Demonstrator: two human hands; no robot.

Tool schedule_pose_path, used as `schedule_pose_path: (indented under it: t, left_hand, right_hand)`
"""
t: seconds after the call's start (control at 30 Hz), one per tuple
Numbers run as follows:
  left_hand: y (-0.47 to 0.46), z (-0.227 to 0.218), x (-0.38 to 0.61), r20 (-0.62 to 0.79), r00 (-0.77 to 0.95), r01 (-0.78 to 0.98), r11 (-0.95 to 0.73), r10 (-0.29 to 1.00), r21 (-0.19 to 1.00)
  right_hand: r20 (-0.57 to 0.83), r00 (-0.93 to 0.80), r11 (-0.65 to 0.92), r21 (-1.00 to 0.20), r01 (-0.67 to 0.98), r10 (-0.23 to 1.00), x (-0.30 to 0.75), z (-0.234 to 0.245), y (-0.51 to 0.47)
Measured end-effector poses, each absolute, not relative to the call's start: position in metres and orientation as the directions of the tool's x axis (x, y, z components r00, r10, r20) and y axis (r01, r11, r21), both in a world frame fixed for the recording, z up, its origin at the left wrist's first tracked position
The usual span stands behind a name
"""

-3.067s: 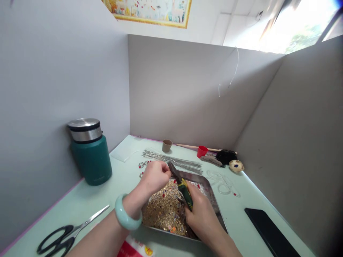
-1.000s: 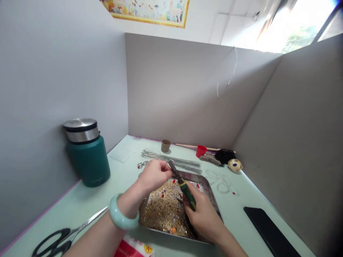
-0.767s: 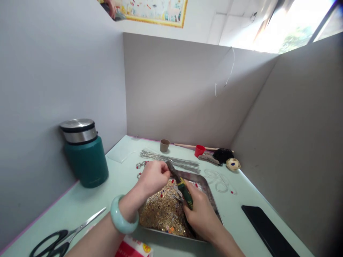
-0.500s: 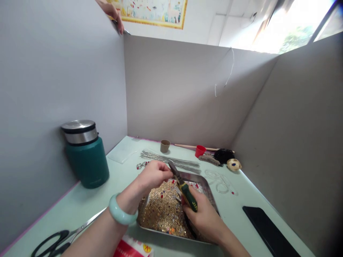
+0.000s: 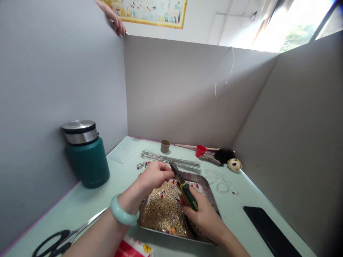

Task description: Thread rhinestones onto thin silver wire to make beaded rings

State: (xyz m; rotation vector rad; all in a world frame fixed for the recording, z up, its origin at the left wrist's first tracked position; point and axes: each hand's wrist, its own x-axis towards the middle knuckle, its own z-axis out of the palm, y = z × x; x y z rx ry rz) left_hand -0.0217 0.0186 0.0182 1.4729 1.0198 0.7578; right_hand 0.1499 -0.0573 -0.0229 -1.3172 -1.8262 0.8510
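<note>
My right hand is wrapped round a pair of pliers with green and yellow handles, their dark jaws angled up to the left. The jaws meet the fingertips of my left hand, which are pinched together above the tray's back edge. Whatever lies in that pinch is too small or hidden to make out. A pale green bangle circles my left wrist. Below both hands is a metal tray holding a layer of gold beads, with a few red and silver ones among them.
Behind the tray lie thin metal wires, a brown cup and a red cup. A green flask and scissors are left; clear cord and a black slab right. Another person's hand rests atop the left partition.
My hands and the pliers hold almost the same pose. The other person's hand on the partition has shifted slightly right and down, and the tool tip beside it shows less.
</note>
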Motion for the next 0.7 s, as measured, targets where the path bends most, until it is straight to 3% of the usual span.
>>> schedule_pose_path:
  t: [0.13, 0.3, 0.5, 0.7]
  left_hand:
    - [0.0202, 0.0153, -0.0222, 0.015, 0.356, 0.231, -0.104, 0.934, 0.967]
    - [0.0218, 0.0128, -0.0244, 0.006, 0.432, 0.193, -0.099, 0.902, 0.976]
    - [0.0197, 0.0159, -0.0212, 0.058, 0.297, 0.444, -0.192, 0.953, 0.875]
    - [0.0166, 0.0177, -0.019, 0.093, 0.28, 0.519, -0.232, 0.955, 0.823]
  right_hand:
    - [0.172, -0.233, 0.264, -0.851, 0.454, 0.957, 0.1515, -0.0255, -0.0563]
    - [0.128, -0.296, 0.247, -0.879, 0.409, 0.947, 0.1565, -0.0224, -0.0591]
    - [0.166, -0.242, 0.271, -0.818, 0.507, 0.956, 0.1527, -0.0212, -0.0594]
    - [0.197, -0.227, 0.291, -0.792, 0.537, 0.954, 0.1475, -0.0245, -0.0584]
